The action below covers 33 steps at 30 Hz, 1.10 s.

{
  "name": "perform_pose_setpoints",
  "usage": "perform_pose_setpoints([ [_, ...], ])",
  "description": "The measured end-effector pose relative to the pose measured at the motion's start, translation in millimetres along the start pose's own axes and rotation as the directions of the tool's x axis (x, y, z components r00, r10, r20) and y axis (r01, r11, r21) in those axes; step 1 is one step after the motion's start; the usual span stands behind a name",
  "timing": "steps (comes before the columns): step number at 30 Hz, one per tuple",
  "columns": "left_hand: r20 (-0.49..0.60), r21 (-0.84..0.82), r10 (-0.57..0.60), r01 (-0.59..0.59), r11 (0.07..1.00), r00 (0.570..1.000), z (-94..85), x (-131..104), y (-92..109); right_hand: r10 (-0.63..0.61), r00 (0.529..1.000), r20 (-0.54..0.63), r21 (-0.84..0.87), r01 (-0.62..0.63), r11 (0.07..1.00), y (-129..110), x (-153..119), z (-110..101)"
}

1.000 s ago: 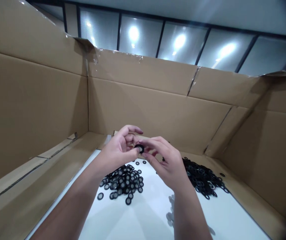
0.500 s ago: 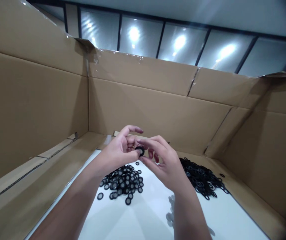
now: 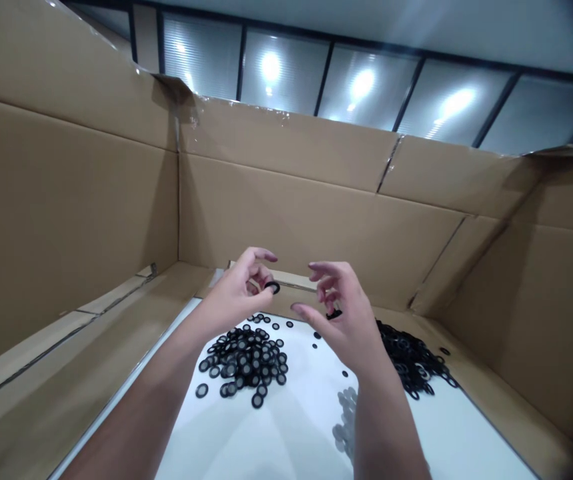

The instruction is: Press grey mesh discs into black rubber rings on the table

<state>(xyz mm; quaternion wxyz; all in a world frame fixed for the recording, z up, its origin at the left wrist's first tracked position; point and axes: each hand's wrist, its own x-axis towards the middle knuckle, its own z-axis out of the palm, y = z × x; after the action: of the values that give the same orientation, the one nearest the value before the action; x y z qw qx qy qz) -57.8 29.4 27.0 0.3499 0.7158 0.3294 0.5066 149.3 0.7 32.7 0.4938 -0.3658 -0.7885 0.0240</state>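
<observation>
My left hand (image 3: pixel 239 287) is raised over the white board, pinching a black ring (image 3: pixel 273 287) with a greyish centre between thumb and fingers. To its right, my right hand (image 3: pixel 341 307) has its thumb and index finger spread apart. Its other fingers curl around what looks like black rings (image 3: pixel 335 314), mostly hidden. Below my left hand lies a pile of black rings with grey centres (image 3: pixel 249 360). Beyond my right forearm is a heap of open black rings (image 3: pixel 411 360). Grey round discs (image 3: pixel 346 420) are scattered beside that forearm, partly covered by it.
The white board (image 3: pixel 246 440) lies inside a large cardboard box, whose back wall (image 3: pixel 286 213) and side walls stand high around it. A few small dark pieces (image 3: pixel 345 374) lie between the piles. One ring (image 3: pixel 445 351) sits on the cardboard at right.
My hands were together on the black ring; now they are apart. My right hand has let go of it and moved right, while the ring stays in my left hand.
</observation>
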Motion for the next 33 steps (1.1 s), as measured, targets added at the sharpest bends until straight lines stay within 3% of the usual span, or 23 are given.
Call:
perform_pose_setpoints([
  [4, 0.044, 0.226, -0.051, 0.04, 0.973, 0.998, -6.4, 6, -14, -0.031, 0.998, -0.051, 0.01, 0.031, 0.999, 4, 0, -3],
  [12, 0.046, 0.342, -0.078, 0.058, 0.938, 0.996, -12.9, 6, -23, -0.056, 0.998, -0.026, 0.013, 0.056, 0.998, 0, 0, -1],
  [16, 0.083, 0.352, -0.084, 0.05, 0.935, 0.993, -14.1, 6, -22, -0.078, 0.996, -0.033, -0.019, 0.077, 0.997, -1, -3, -11],
  [18, 0.102, 0.351, -0.087, 0.046, 0.935, 0.991, -14.2, 6, -23, -0.061, 0.997, -0.057, -0.049, 0.058, 0.997, 11, -7, -26],
  [21, 0.151, 0.366, -0.094, 0.033, 0.93, 0.984, -13.8, 6, -21, 0.094, 0.991, -0.096, -0.152, -0.108, 0.982, 59, -11, -55],
  [23, 0.187, 0.383, -0.103, 0.025, 0.924, 0.977, -13.2, 5, -19, 0.343, 0.939, -0.03, -0.407, -0.325, 0.853, 105, -15, -74],
  [25, 0.21, 0.396, -0.102, 0.011, 0.918, 0.972, -12.9, 4, -15, 0.481, 0.876, 0.029, -0.524, -0.397, 0.754, 151, -23, -85],
  [29, 0.273, 0.401, -0.093, -0.025, 0.916, 0.958, -13.3, 1, -8, 0.716, 0.671, 0.195, -0.707, -0.41, 0.577, 217, -55, -84],
  [31, 0.304, 0.404, -0.095, -0.038, 0.914, 0.948, -13.3, -1, -5, 0.786, 0.573, 0.231, -0.776, -0.379, 0.504, 234, -73, -77],
  [33, 0.325, 0.413, -0.097, -0.049, 0.909, 0.941, -13.0, -2, -2, 0.823, 0.518, 0.235, -0.826, -0.34, 0.45, 246, -86, -71],
])
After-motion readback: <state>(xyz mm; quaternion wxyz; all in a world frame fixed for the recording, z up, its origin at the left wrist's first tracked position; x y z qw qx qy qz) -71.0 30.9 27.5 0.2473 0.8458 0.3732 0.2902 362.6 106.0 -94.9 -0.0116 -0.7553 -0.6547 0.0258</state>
